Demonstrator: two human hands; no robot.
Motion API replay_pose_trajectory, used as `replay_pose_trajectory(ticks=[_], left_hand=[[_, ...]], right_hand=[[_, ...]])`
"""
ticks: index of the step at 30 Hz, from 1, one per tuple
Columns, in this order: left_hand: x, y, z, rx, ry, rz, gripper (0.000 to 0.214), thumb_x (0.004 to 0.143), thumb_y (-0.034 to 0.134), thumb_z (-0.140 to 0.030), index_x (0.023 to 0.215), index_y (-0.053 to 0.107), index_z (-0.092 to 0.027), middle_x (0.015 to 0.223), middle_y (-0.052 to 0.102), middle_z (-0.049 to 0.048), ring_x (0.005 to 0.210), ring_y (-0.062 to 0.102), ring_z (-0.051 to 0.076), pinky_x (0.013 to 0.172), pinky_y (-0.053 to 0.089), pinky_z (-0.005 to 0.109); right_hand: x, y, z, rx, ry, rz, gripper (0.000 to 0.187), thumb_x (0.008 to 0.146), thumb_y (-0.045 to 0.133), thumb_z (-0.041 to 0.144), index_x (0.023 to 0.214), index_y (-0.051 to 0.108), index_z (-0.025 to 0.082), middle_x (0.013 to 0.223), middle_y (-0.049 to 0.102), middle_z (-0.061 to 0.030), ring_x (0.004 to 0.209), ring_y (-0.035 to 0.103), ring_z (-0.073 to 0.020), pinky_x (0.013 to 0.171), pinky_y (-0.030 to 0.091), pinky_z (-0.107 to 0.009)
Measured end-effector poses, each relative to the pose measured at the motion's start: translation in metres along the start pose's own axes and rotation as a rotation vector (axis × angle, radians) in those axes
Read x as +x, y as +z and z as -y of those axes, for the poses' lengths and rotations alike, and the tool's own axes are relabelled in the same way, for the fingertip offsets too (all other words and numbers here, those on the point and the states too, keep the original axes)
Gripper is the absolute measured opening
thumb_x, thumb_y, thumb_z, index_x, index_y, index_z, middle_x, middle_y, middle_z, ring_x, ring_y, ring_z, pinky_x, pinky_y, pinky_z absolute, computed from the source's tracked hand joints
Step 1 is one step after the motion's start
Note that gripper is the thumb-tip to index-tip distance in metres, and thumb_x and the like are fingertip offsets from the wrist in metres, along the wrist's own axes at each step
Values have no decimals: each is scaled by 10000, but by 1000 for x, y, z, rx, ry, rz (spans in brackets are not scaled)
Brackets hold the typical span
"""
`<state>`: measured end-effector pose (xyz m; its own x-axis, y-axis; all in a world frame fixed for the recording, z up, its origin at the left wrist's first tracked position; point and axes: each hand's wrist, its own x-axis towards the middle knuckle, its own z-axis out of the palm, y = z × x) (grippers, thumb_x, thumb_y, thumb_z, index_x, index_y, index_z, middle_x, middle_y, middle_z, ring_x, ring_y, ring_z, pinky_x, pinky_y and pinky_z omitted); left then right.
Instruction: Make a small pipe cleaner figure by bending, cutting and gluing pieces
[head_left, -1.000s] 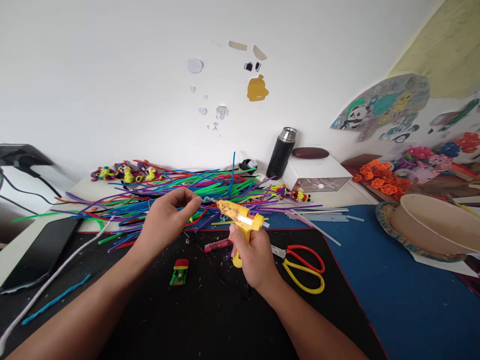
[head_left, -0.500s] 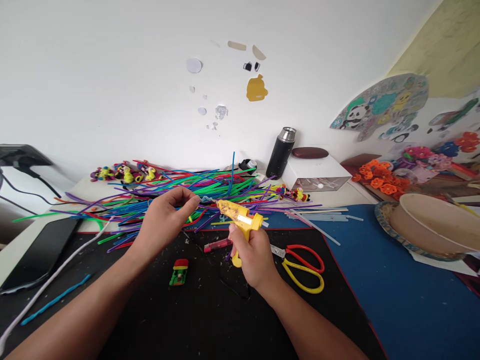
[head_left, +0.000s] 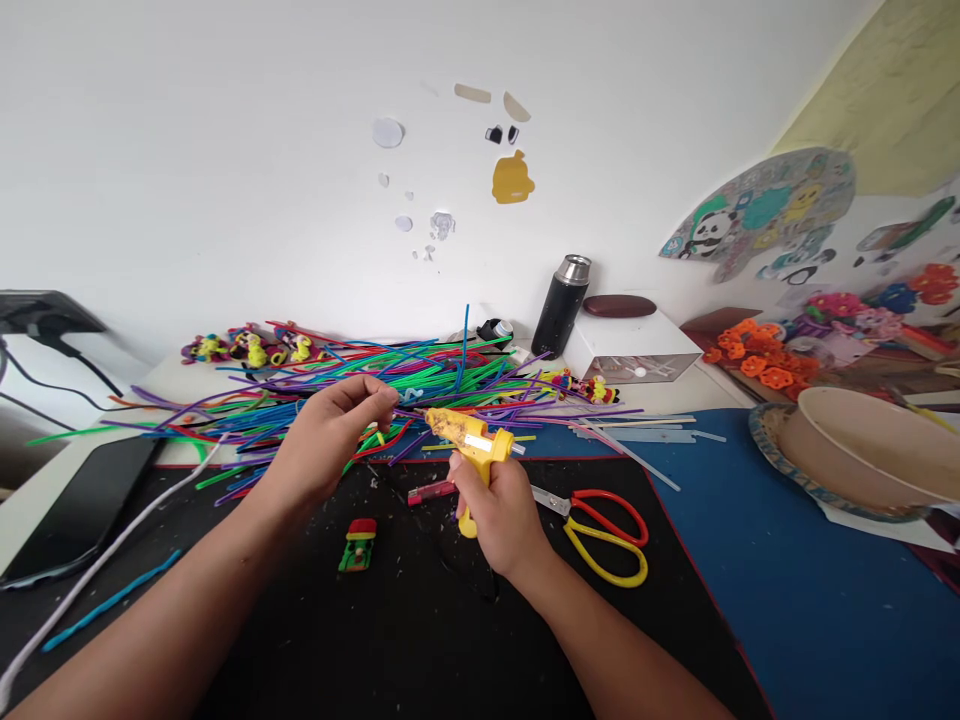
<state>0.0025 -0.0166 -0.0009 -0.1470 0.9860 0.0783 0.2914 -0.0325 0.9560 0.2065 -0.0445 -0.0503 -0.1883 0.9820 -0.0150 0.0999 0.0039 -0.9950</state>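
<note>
My right hand (head_left: 508, 512) is wrapped round the handle of a yellow hot glue gun (head_left: 459, 430), its stained nozzle pointing left. A clear glue stick (head_left: 517, 450) pokes out of the gun's back end. Facing the nozzle, my left hand (head_left: 326, 432) pinches a small light-blue twisted piece of pipe cleaner (head_left: 409, 395) between thumb and forefinger. The nozzle tip lies just below and right of this piece; whether they touch I cannot tell. Beneath the hands is a black mat (head_left: 420, 650), with a small green, yellow and red figure (head_left: 358, 546) on it.
Behind my hands spreads a heap of coloured pipe cleaners (head_left: 480, 375). Red-and-yellow-handled scissors (head_left: 607, 540) and a red cutter (head_left: 431, 492) lie near my right hand. A phone (head_left: 90, 500) and blue pipe cleaner (head_left: 112, 600) are left; a black flask (head_left: 561, 310) and bowl (head_left: 870, 440) right.
My right hand has moved the glue gun slightly left and down. My left hand still pinches the blue piece, which now appears tilted up a little, above the nozzle.
</note>
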Motion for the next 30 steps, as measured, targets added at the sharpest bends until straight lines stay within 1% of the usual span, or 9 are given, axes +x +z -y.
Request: replay_pose_trajectory(ticks=[2, 4, 7, 11, 17, 21, 26, 30], left_hand=[[2, 0, 2, -123, -25, 15, 316, 847, 726, -473, 679, 629, -223, 693, 605, 4, 692, 551, 183, 694, 468, 300], [3, 1, 4, -213, -69, 29, 299, 835, 739, -458, 685, 639, -218, 678, 596, 4, 665, 542, 175, 660, 461, 298], [3, 3, 6, -256, -104, 43, 287, 831, 753, -442, 693, 657, -210, 674, 610, 7, 640, 533, 162, 631, 438, 292], [2, 5, 9, -225, -101, 59, 302, 837, 771, -445, 686, 664, -205, 677, 626, 8, 650, 535, 160, 658, 431, 295], [1, 6, 13, -152, -76, 83, 352, 860, 776, -510, 717, 663, -209, 683, 620, -5, 680, 535, 161, 688, 429, 284], [-1, 7, 9, -85, -66, 93, 386, 826, 788, -577, 749, 681, -214, 692, 623, -7, 663, 532, 164, 652, 430, 278], [-1, 9, 7, 29, -59, 141, 433, 802, 783, -634, 802, 711, -206, 754, 670, 15, 704, 556, 182, 658, 434, 279], [1, 6, 11, -61, -65, 113, 418, 790, 806, -611, 758, 698, -208, 714, 640, 0, 688, 535, 170, 659, 423, 273]], right_hand=[[-1, 1, 0, -1, 8, 7, 454, 924, 621, 526, 615, 591, 194, 503, 539, 9, 487, 522, -139, 493, 406, -249], [-1, 2, 1, 22, 12, 13, 434, 915, 628, 531, 650, 619, 188, 503, 540, 12, 479, 519, -137, 483, 404, -244], [-2, 2, 3, 70, -9, 16, 402, 915, 629, 526, 710, 652, 181, 500, 544, 16, 473, 526, -136, 485, 415, -238], [-3, 1, 4, 109, -13, 16, 382, 918, 626, 518, 766, 675, 171, 503, 553, 15, 480, 548, -144, 498, 436, -241], [-3, 1, 5, 111, -29, 21, 397, 928, 602, 535, 793, 683, 171, 513, 553, 18, 485, 565, -145, 508, 452, -242], [-2, 1, 5, 106, -19, 9, 406, 925, 605, 539, 741, 654, 181, 509, 550, 10, 498, 570, -150, 504, 447, -243], [-2, 2, 4, 118, -6, 16, 403, 923, 602, 537, 726, 633, 187, 509, 551, 9, 486, 549, -142, 495, 432, -240], [-1, 2, 3, 125, 3, 0, 410, 919, 606, 541, 730, 653, 180, 499, 539, 10, 489, 556, -150, 501, 441, -249]])
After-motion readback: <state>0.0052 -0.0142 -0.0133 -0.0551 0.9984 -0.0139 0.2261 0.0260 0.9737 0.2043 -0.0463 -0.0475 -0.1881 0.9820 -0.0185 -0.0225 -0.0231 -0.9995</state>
